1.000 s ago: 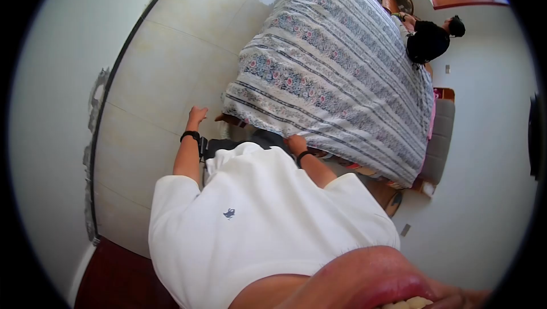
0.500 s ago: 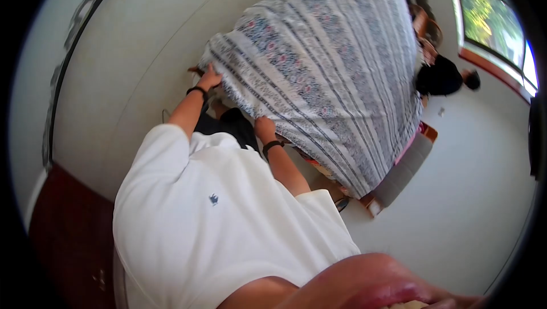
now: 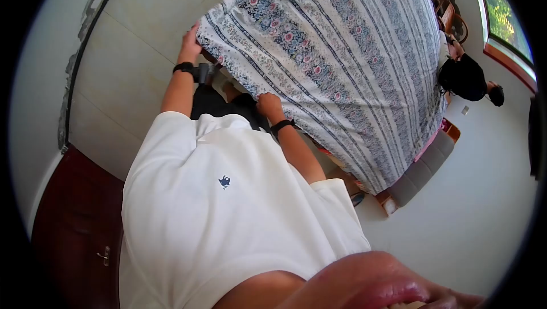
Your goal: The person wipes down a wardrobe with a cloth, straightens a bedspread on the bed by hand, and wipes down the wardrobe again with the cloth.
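Observation:
A white bedcover (image 3: 319,52) with blue and pink floral stripes lies over the bed. At its near left corner, my left hand (image 3: 191,44) is closed on the cloth, its fingers partly hidden by the hand and fabric. My right hand (image 3: 270,107) makes a fist around the cover's near edge, farther right. Between the two hands the edge hangs in a slanting line above my dark-clad legs. Both wrists wear black bands.
Across the bed a person in black (image 3: 462,77) leans at its far side, near a wooden chair (image 3: 449,19). A grey headboard (image 3: 423,171) stands at the right. Tiled floor (image 3: 134,52) runs along the left, with a dark red door (image 3: 80,218) at lower left.
My left hand has gone from over the floor, apart from the cover, to gripping its corner, and moved forward with it. My right hand stays on the edge. The view has turned.

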`<state>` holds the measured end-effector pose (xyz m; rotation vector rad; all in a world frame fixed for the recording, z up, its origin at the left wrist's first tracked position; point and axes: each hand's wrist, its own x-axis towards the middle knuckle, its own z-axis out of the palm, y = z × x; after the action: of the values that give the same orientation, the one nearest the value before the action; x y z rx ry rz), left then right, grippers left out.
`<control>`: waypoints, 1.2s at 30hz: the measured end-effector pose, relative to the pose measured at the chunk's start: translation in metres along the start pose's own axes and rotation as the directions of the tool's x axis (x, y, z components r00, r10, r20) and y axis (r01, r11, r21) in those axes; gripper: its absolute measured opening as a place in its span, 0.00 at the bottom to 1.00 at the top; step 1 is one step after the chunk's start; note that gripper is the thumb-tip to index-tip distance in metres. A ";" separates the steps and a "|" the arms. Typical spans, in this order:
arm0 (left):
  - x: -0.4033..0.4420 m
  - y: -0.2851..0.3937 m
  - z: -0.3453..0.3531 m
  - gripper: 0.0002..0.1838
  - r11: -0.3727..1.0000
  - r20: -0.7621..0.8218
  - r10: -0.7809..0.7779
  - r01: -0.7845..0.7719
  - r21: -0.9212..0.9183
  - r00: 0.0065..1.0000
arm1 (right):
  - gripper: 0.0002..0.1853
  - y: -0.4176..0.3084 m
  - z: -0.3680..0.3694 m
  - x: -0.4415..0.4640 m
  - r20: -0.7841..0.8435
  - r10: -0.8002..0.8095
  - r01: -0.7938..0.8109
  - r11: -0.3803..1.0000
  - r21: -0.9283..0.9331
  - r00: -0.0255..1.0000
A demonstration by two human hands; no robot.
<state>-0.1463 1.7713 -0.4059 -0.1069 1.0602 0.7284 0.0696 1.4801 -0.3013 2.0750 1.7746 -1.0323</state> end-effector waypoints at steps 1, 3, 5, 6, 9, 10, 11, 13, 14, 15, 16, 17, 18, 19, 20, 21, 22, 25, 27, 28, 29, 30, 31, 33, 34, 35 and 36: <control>-0.007 0.012 -0.001 0.18 1.000 0.011 0.011 -0.011 0.025 1.000 | 0.11 0.001 -0.005 -0.001 -0.023 0.000 0.000 1.000 0.018 1.000; -0.032 0.043 -0.007 0.17 0.889 0.041 0.286 -0.281 0.360 0.957 | 0.11 0.001 -0.015 -0.010 -0.078 -0.062 0.065 0.997 0.038 0.995; -0.017 0.058 -0.042 0.16 0.759 -0.094 0.316 -0.192 0.622 0.944 | 0.12 0.003 -0.024 -0.021 -0.187 -0.094 0.113 0.989 0.091 0.978; -0.021 0.063 -0.049 0.16 0.694 -0.086 0.327 -0.177 0.698 0.941 | 0.11 0.006 -0.020 -0.021 -0.169 -0.109 0.122 0.990 0.069 0.980; -0.054 0.045 -0.018 0.17 0.701 -0.133 0.431 -0.238 0.673 0.893 | 0.10 0.014 0.010 -0.015 -0.161 -0.049 0.071 0.989 0.131 0.986; -0.062 0.039 -0.001 0.16 0.709 -0.197 0.461 -0.225 0.669 0.865 | 0.09 0.013 0.017 -0.014 -0.128 0.002 0.020 0.985 0.172 0.992; -0.064 0.040 0.015 0.16 0.684 -0.159 0.462 -0.237 0.690 0.873 | 0.09 0.010 0.017 -0.015 -0.157 0.030 0.001 0.981 0.196 0.987; -0.068 0.045 0.048 0.12 0.889 -0.051 0.448 -0.438 0.136 0.893 | 0.08 0.001 0.013 -0.012 -0.139 -0.250 0.277 0.933 0.230 0.958; -0.114 0.047 0.096 0.05 0.913 -0.049 0.393 -0.384 0.140 0.918 | 0.08 -0.014 -0.006 -0.017 -0.156 -0.180 0.218 0.935 0.279 0.971; -0.119 0.055 0.090 0.05 0.915 -0.027 0.379 -0.370 0.161 0.925 | 0.08 -0.023 -0.014 -0.021 -0.171 -0.151 0.197 0.935 0.295 0.974; -0.114 0.070 0.086 0.05 0.947 0.155 0.282 -0.301 0.117 0.947 | 0.08 -0.028 -0.023 -0.018 -0.271 -0.128 0.222 0.909 0.352 0.954; -0.116 0.081 0.096 0.07 0.972 0.336 0.174 -0.215 0.090 0.926 | 0.08 -0.034 -0.037 -0.015 -0.371 -0.094 0.251 0.881 0.402 0.924; -0.118 0.085 0.105 0.12 0.975 0.302 0.153 -0.194 0.110 0.941 | 0.09 -0.041 -0.052 -0.012 -0.423 -0.032 0.228 0.878 0.421 0.905; -0.124 0.090 0.110 0.11 0.971 0.244 0.110 -0.157 0.181 0.963 | 0.09 -0.050 -0.070 -0.007 -0.448 0.023 0.199 0.875 0.441 0.894; -0.127 0.095 0.113 0.11 0.941 0.302 0.069 -0.163 0.295 0.951 | 0.10 -0.061 -0.088 0.001 -0.464 0.097 0.162 0.859 0.486 0.880; -0.120 0.101 0.108 0.10 0.921 0.328 0.031 -0.154 0.357 0.944 | 0.12 -0.074 -0.103 0.009 -0.476 0.173 0.126 0.838 0.531 0.862; -0.126 0.106 0.113 0.10 0.911 0.289 0.020 -0.136 0.388 0.957 | 0.18 -0.086 -0.116 0.019 -0.433 0.171 0.101 0.837 0.537 0.885; -0.113 0.127 0.098 0.11 0.868 0.328 -0.085 -0.092 0.488 0.941 | 0.23 -0.140 -0.136 0.063 -0.515 0.142 0.133 0.877 0.461 0.846; -0.092 0.146 0.077 0.12 0.823 0.300 -0.195 -0.011 0.569 0.934 | 0.23 -0.176 -0.134 0.098 -0.506 0.127 0.068 0.934 0.351 0.853; -0.084 0.155 0.072 0.12 0.828 0.305 -0.212 0.005 0.561 0.929 | 0.22 -0.190 -0.137 0.117 -0.472 0.130 0.004 0.962 0.272 0.872; -0.076 0.164 0.069 0.13 0.741 0.301 -0.229 -0.035 0.670 0.926 | 0.22 -0.194 -0.133 0.142 -0.462 0.132 -0.007 0.965 0.262 0.877; -0.069 0.170 0.061 0.13 0.638 0.291 -0.244 -0.073 0.767 0.925 | 0.19 -0.201 -0.117 0.168 -0.574 0.138 -0.026 0.980 0.198 0.807; -0.063 0.173 0.052 0.13 0.644 0.278 -0.251 -0.055 0.763 0.927 | 0.16 -0.210 -0.109 0.182 -0.673 0.132 -0.050 0.989 0.141 0.728; -0.058 0.184 0.040 0.12 0.459 0.292 -0.222 -0.165 0.873 0.930 | 0.08 -0.218 -0.098 0.199 -0.675 0.153 -0.090 0.988 0.127 0.722; -0.056 0.188 0.035 0.12 0.455 0.282 -0.225 -0.156 0.877 0.933 | 0.06 -0.220 -0.102 0.196 -0.715 0.082 -0.035 0.996 0.080 0.694; -0.051 0.190 0.030 0.11 0.388 0.291 -0.239 -0.183 0.903 0.927 | 0.04 -0.222 -0.105 0.193 -0.752 0.011 0.017 0.999 0.030 0.659; -0.047 0.190 0.024 0.12 0.320 0.302 -0.252 -0.215 0.923 0.919 | 0.05 -0.226 -0.104 0.187 -0.683 -0.014 0.021 1.000 0.001 0.730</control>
<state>-0.2539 1.9035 -0.3058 1.0630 0.9275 -0.0440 -0.0993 1.7412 -0.2834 2.6695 2.0782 -0.2431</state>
